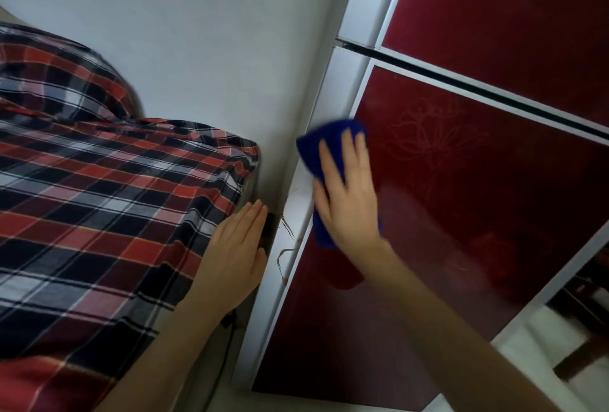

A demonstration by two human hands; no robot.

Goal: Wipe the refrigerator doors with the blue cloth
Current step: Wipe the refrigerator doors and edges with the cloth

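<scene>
The refrigerator has dark red glossy doors with silver frames. The lower door (461,200) carries a faint flower pattern, and the upper door (510,6) lies beyond a dark gap. My right hand (346,194) lies flat with straight fingers on the blue cloth (316,148), pressing it against the lower door's left edge. The cloth sticks out above and below the hand. My left hand (235,260) rests flat, fingers straight, against the side of a plaid-covered object, holding nothing.
A large red, black and white plaid cloth (99,200) covers a bulky object left of the refrigerator. A white wall (197,32) stands behind. The refrigerator's silver side panel (293,247) shows brown scratch marks. A dark cable (227,345) hangs in the narrow gap.
</scene>
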